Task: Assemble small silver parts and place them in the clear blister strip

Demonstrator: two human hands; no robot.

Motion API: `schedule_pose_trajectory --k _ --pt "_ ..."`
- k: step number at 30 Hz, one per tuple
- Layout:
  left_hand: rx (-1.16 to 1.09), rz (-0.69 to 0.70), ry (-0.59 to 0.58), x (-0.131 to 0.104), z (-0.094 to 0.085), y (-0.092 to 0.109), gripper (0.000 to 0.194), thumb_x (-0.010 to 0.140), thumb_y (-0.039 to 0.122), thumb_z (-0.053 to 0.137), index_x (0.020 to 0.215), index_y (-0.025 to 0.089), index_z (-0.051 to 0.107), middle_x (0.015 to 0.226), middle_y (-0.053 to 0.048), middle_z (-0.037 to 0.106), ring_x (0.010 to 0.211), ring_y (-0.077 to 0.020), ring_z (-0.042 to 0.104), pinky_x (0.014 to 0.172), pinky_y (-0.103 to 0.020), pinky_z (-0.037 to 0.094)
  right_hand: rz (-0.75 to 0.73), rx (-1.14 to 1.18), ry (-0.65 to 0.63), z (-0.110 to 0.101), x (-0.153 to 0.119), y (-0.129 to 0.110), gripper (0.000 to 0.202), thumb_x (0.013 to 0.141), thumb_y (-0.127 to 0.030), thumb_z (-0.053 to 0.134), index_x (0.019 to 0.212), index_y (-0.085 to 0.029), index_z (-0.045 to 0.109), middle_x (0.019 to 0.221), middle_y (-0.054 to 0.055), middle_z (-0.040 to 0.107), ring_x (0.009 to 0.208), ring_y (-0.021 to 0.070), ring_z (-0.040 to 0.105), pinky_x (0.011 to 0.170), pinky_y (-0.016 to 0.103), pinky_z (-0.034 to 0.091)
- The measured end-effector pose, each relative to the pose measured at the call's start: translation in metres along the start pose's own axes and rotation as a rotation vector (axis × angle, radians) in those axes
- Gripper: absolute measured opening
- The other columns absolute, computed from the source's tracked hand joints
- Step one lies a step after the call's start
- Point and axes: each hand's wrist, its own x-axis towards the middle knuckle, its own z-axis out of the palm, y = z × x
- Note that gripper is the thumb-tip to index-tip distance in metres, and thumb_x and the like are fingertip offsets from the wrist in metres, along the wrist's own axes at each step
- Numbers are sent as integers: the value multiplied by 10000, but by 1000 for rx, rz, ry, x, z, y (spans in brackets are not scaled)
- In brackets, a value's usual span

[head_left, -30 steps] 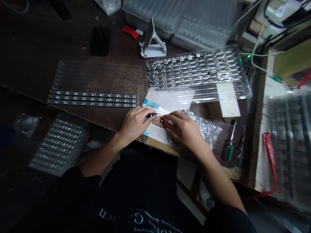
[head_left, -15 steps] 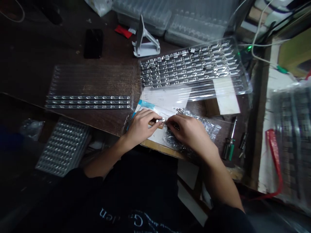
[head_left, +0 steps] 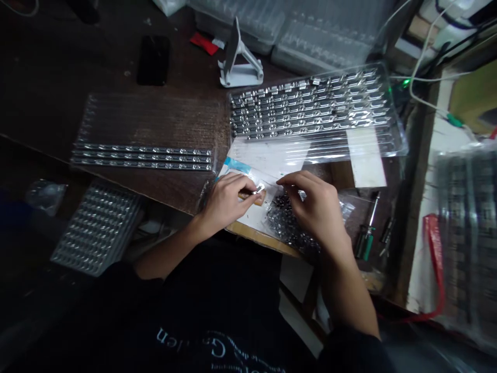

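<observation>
My left hand (head_left: 229, 201) pinches a small silver D-sub connector (head_left: 259, 188) between thumb and forefinger. Just under its fingertips a small orange-brown block (head_left: 259, 198) rests on white paper (head_left: 272, 158). My right hand (head_left: 314, 199) is to the right of the connector, apart from it, forefinger stretched out and thumb apart. Beneath that hand lies a clear plastic bag with a heap of small metal parts (head_left: 285, 215). A bright spot shows between its thumb and palm; I cannot tell what it is.
A clear tray filled with rows of connectors (head_left: 310, 106) lies behind the hands. At left, another tray (head_left: 147, 119) has three filled rows along its front. A white stand (head_left: 240, 75), black phone (head_left: 153, 59), white block (head_left: 367, 158) and green-handled screwdriver (head_left: 368, 241) are around.
My right hand has drawn back from the connector to the right and its fingers have spread. The connector in my left hand is now tilted more upward.
</observation>
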Motion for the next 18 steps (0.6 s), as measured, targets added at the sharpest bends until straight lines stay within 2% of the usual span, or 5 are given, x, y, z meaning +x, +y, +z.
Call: schedule_pose_trajectory --k 6,9,13,16,18 --pt "-51 38 33 -7 2 0 76 887 211 702 815 189 698 837 -38 768 795 -183 708 751 -317 538 14 2 -52 4 1 -1 260 913 -101 487 951 -197 726 952 67 747 876 199 704 785 326 518" --pt "-191 -10 102 -7 -1 1 71 872 243 730 845 180 708 873 -56 774 833 -182 724 781 -318 563 0 5 -44 6 3 -3 227 914 -112 507 941 -189 719 937 68 745 869 197 701 781 321 521" --pt "-606 -244 150 -5 -10 -1 222 850 352 758 972 173 705 963 -74 760 889 -175 726 788 -291 590 -36 21 -44 18 5 -7 207 899 -101 529 936 -197 709 927 63 743 856 198 699 784 326 529" --pt "-957 -431 48 -5 -19 -5 330 866 372 726 1140 193 683 1028 -79 745 900 -169 727 793 -284 602 -133 76 -135 30 5 -9 202 941 -125 524 1000 -202 701 946 66 738 859 191 694 785 313 533" --pt "-1105 -542 -25 -5 -25 -8 303 873 339 703 1144 203 683 1015 -75 743 890 -167 727 783 -284 603 -204 42 -218 36 3 -9 208 971 -136 509 1055 -190 691 972 81 730 854 193 683 768 307 532"
